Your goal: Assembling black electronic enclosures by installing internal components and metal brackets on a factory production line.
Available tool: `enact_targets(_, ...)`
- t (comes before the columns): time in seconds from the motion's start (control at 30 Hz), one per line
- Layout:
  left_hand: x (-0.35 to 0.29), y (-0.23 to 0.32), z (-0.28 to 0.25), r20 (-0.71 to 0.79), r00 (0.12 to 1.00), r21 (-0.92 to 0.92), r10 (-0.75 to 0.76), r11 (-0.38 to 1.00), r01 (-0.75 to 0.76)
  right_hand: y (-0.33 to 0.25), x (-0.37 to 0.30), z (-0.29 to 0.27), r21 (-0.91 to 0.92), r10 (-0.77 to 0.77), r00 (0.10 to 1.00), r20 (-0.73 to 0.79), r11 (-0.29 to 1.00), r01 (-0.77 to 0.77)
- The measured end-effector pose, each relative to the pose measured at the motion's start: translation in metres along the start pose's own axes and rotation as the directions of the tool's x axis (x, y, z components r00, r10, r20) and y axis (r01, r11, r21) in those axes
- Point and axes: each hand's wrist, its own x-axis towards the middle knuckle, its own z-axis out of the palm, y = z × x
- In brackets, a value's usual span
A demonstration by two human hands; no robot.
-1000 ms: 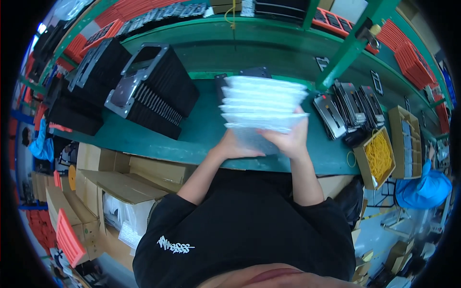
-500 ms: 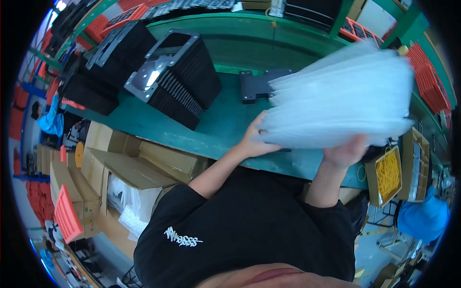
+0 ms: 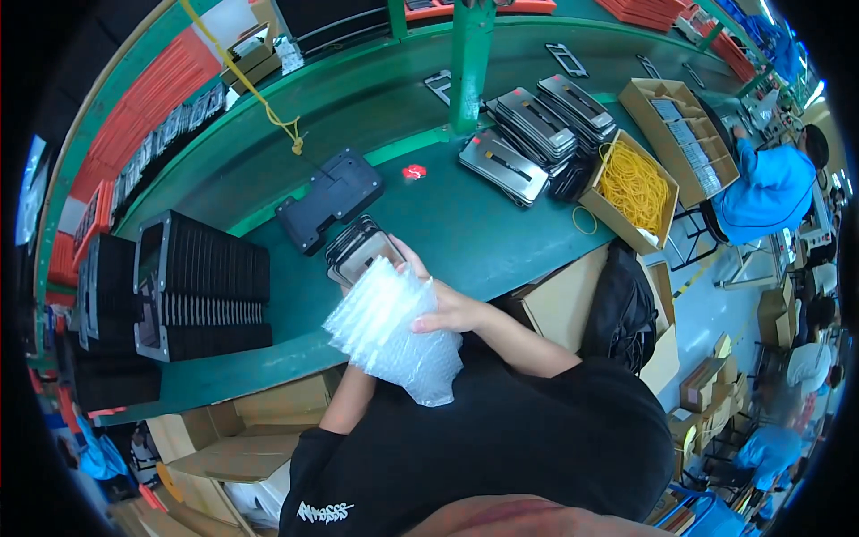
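A bundle of clear bubble-wrap bags (image 3: 380,313) is held in front of my chest, its lower end hanging loose. My right hand (image 3: 449,309) is closed on it, thumb on top, while the other fingers reach up beside a small stack of dark-rimmed flat panels (image 3: 361,249). That stack shows just beyond the bags; whether it is gripped or resting on the bench I cannot tell. My left forearm (image 3: 350,396) goes up behind the bags, which hide most of the left hand. Farther off on the green bench (image 3: 447,242) lies a dark grey notched plastic housing (image 3: 331,199).
Black frames (image 3: 210,286) are stacked at the left. Silver-and-black panels (image 3: 528,134) lie in piles at the far right, beside a box of yellow rubber bands (image 3: 637,192) and a divided carton (image 3: 680,134). An open cardboard box (image 3: 268,421) stands below left. A person in blue (image 3: 761,192) sits at right.
My view has turned to the right. The bag bundle, held up high at the right before, is now lower and close to my chest. The dark-rimmed panels have come into sight beside it.
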Motion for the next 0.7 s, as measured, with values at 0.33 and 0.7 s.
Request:
enact_targets(0.33, 0.026, 0.032, -0.026, 0.719, 0.672, 0.206, -0.178, 0.978, 0.038, -0.075, -0.005, -0.051, -0.396, 0.273, 0.956, 0.112, 0.894, -0.209)
enact_targets(0.7, 0.053, 0.072, -0.008, 0.476, 0.867, -0.542, -0.144, 0.729, 0.419, -0.082, -0.056, -0.101, 0.317, 0.265, 0.825, -0.5, 0.942, -0.11)
